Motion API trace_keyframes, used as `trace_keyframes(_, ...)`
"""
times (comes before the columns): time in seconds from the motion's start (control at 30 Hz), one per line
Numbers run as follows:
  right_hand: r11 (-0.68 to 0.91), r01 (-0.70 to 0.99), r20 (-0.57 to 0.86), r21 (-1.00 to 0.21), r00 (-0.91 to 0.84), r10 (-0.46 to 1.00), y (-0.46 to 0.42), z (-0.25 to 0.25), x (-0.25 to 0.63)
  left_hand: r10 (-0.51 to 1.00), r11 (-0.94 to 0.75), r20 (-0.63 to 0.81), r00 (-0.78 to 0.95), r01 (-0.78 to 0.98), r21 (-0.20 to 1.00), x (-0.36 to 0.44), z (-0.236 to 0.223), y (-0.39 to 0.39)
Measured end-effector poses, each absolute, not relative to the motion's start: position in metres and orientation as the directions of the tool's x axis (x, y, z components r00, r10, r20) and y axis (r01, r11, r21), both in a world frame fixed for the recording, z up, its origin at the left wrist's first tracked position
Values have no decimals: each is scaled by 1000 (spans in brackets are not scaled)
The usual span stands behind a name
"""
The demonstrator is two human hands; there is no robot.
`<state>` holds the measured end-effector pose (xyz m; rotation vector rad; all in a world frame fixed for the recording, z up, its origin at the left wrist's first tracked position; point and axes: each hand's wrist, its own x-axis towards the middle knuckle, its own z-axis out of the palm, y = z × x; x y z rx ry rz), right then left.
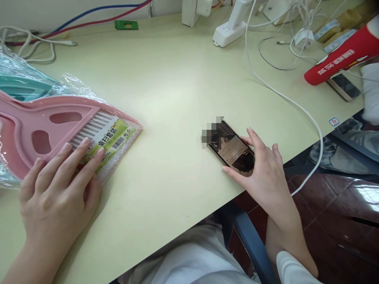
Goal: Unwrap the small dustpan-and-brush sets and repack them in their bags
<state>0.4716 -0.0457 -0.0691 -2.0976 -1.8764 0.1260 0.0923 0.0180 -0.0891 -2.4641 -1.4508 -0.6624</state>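
My left hand (59, 187) lies at the left, fingers spread over the lower edge of a plastic-wrapped dustpan and brush set. The dustpan (66, 136) is pink, and a small brush (96, 126) with pale bristles and a yellow-green label lies against it in the same wrapping. Near the table's front edge, my right hand (265, 169) grips a smartphone (233, 148) at its lower end, thumb on one side and fingers on the other. The phone's screen is lit with a dark picture and text. Pixel blocks cover its upper left corner.
A second wrapped set in teal (25, 87) lies behind the pink one. A white power strip (229, 32) stands at the back. One white cable (284, 92) loops down past the table's edge. A red cup-shaped object (340, 59) lies at right beside another phone (345, 85).
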Motion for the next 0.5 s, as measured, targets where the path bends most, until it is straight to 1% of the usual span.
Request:
trace_keyframes(0.1, -85, 950, 143, -299, 133, 981, -45, -68, 471, 771, -499, 478, 421, 866, 40, 92, -89, 18)
trace_keyframes(0.23, -93, 951, 144, -295, 140, 980, -44, -67, 470, 763, -509, 492, 418, 859, 59, 93, -90, 18)
trace_keyframes(0.4, -93, 948, 137, -305, 140, 981, -43, -68, 472, 759, -506, 490, 429, 862, 29, 90, -91, 19)
trace_keyframes(0.5, -78, 950, 157, -302, 130, 979, -43, -72, 475, 769, -496, 476, 426, 868, 25, 88, -91, 20)
